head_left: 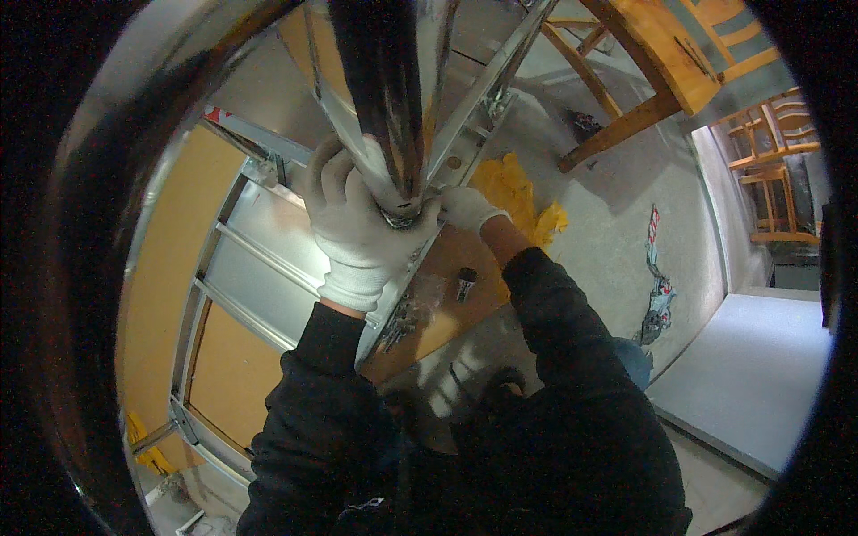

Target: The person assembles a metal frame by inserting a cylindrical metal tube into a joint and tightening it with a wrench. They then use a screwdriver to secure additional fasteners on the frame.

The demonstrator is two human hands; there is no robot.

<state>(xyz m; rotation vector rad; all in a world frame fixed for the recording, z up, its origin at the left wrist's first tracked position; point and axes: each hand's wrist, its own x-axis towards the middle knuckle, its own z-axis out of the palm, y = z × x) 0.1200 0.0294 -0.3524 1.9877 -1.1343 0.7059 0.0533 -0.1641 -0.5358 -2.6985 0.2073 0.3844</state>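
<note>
A shiny metal tube (389,98) stands up toward the camera from a silver metal frame (237,308). My left hand (362,210), in a white knitted glove, is wrapped round the tube's lower end. Close to the tube's right side, my right hand (469,210), gloved the same way, has its fingers bent in at the frame rail. Whatever those fingertips pinch is hidden. Below the hands, a pile of small metal bolts (398,326) lies near the rail. A small dark part (466,284) rests on the brown board (438,344) beside it.
Crumpled yellow sheeting (518,196) lies just beyond my right hand. A wooden chair (643,89) stands at the far right, with more chairs (773,170) behind. Torn plastic wrapping (660,286) is on the floor. A pale flat panel (751,375) lies at the right.
</note>
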